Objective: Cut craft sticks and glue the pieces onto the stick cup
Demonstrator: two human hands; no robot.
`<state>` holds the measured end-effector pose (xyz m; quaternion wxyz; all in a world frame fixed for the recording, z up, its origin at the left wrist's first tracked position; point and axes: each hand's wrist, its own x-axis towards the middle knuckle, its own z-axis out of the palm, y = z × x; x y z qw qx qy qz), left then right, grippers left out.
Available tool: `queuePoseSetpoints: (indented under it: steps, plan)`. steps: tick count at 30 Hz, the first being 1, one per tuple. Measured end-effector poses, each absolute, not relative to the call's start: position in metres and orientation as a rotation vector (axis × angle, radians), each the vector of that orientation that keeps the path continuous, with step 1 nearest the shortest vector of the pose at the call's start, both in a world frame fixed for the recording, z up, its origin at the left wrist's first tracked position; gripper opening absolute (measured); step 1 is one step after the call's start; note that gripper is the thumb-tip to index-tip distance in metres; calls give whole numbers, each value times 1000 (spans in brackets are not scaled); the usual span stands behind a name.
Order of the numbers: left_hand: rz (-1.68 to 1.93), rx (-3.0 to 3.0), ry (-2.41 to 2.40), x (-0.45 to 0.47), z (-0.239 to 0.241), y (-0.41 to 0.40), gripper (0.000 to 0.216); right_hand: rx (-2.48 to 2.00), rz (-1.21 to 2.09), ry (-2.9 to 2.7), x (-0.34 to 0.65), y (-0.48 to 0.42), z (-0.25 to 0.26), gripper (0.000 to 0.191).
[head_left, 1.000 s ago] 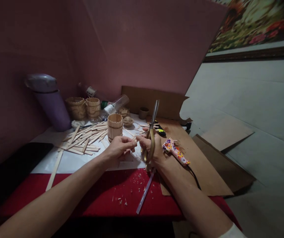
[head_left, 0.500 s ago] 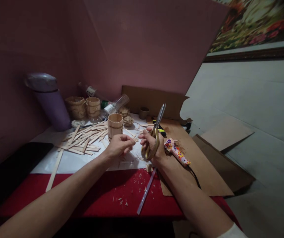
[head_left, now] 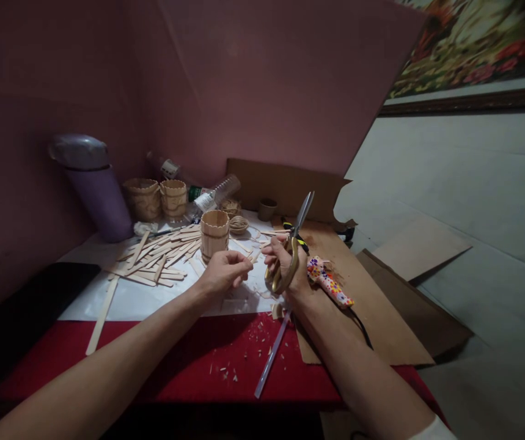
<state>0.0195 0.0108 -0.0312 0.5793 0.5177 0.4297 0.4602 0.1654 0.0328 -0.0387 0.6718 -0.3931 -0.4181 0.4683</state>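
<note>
My right hand (head_left: 287, 263) is closed round the gold handles of a pair of scissors (head_left: 303, 212), whose blades point up and away from me, close together. Just left of it, my left hand (head_left: 226, 269) is pinched, with a small pale wooden stick piece (head_left: 255, 258) at its fingertips. A cup made of craft sticks (head_left: 215, 235) stands upright right behind my left hand. Loose craft sticks (head_left: 161, 253) lie heaped to the left of this cup. A coil of twine (head_left: 238, 225) sits behind it on the right.
A flower-patterned glue gun (head_left: 330, 282) lies on cardboard (head_left: 376, 324) at the right. A clear glue stick (head_left: 272, 357) and wood scraps rest on the red cloth (head_left: 175, 360). Two more stick cups (head_left: 174, 200), plastic bottles (head_left: 216, 194), a small pot (head_left: 267, 209) and a purple flask (head_left: 99, 195) stand behind.
The scissors have tilted slightly to the right in my right hand. My left hand keeps its pinch, and the small stick piece now shows more clearly. The whole view has shifted slightly.
</note>
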Motion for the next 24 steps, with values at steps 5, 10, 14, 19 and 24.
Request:
queuePoseSetpoints:
  steps: [5,10,14,19,24]
  plan:
    - [1284,1214,901,14,-22,11,28,-901,1271,-1034,164,23,-32,75]
    - [1446,1189,856,7,-13,12,25,-881,1371,-1207,156,3,-27,79]
    - [1523,1164,829,4,-7,12,23,-853,1356,-1373,154,-2,-29,83]
    - [1586,1212,824,4,-4,11,23,-826,1349,-1599,154,-1,-35,83]
    - [1587,1325,860,5,-5,7,27,-822,1277,-1706,155,-2,-36,80]
